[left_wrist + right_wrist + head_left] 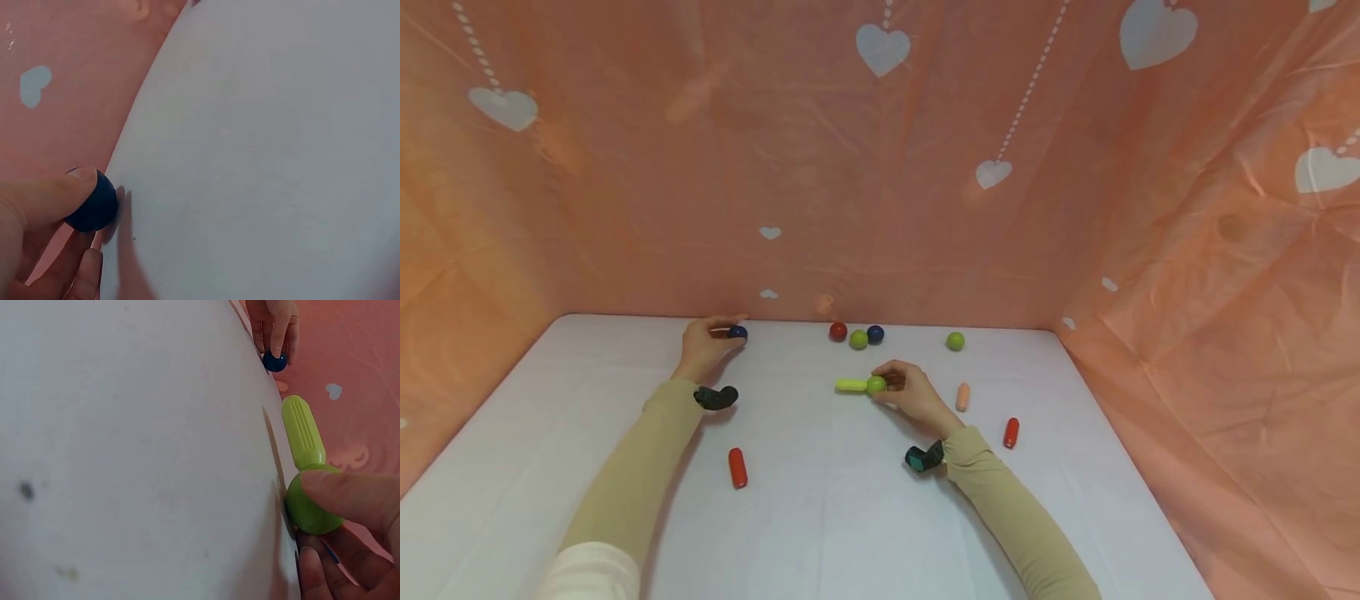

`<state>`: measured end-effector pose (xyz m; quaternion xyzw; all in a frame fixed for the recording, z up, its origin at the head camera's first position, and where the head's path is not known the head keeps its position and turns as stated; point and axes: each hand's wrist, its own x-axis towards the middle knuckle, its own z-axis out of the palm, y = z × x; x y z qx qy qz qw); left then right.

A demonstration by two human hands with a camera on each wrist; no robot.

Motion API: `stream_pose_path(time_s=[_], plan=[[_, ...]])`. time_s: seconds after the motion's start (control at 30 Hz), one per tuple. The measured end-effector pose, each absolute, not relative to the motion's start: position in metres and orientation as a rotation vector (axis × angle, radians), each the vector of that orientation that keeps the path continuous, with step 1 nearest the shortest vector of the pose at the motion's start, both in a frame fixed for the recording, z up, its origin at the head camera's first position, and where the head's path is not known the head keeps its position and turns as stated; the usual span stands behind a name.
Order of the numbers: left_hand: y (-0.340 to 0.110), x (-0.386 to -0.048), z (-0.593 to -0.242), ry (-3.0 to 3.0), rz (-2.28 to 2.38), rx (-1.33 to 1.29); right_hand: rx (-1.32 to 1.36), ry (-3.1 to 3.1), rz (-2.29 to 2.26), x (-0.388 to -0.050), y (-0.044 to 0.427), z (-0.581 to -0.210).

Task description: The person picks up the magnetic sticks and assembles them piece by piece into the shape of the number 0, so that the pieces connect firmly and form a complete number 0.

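Note:
At the table's far left edge, my left hand (700, 348) pinches a dark blue ball (94, 206) between thumb and fingers, close to the white surface. Near the middle, my right hand (915, 396) grips a green ball (309, 509) with its thumb on one side and fingers on the other. A yellow-green grooved rod (303, 432) sticks out from that ball, end against it, and points left in the head view. Whether the two are fastened together is hard to tell.
On the white table (820, 517), a red ball (838, 332), a green ball (859, 339) and a blue ball (876, 334) cluster at the back. Another green ball (955, 341) lies farther right. A peach rod (962, 397) and two red rods (1011, 432) lie nearer. An orange curtain (820, 167) surrounds the table.

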<state>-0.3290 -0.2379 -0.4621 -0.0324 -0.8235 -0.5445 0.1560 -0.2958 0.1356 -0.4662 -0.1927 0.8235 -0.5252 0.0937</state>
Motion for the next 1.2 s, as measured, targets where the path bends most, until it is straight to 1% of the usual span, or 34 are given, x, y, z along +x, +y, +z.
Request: stream_pose_path(time_s=[0.2, 0.37, 0.43, 0.63, 0.67, 0.93, 1.1, 1.2], plan=[[-0.23, -0.327, -0.459, -2.426, -1.493, -0.064, -0.583, 2.452, -1.548, -0.297, 0.137, -0.466], [-0.227, -0.323, -0.455, -2.47, -1.474, -0.101, -0.598, 2.443, -1.562, -0.297, 0.136, -0.464], [-0.225, -0.32, -0.451, -2.472, -1.507, -0.118, -0.609, 2.43, -1.565, -0.292, 0.135, -0.455], [-0.217, -0.306, -0.447, -2.456, -1.695, -0.182, -0.59, 2.435, -1.555, -0.294, 0.136, -0.459], [-0.214, -0.304, -0.447, -2.461, -1.707, -0.195, -0.579, 2.436, -1.557, -0.297, 0.137, -0.464], [-0.185, -0.292, -0.452, -2.549, -1.877, -0.252, -0.57, 2.383, -1.603, -0.298, 0.14, -0.465], [-0.168, -0.285, -0.457, -2.609, -1.932, -0.256, -0.588, 2.386, -1.595, -0.299, 0.14, -0.464], [-0.159, -0.28, -0.46, -2.62, -1.946, -0.3, -0.592, 2.389, -1.584, -0.299, 0.139, -0.465]])
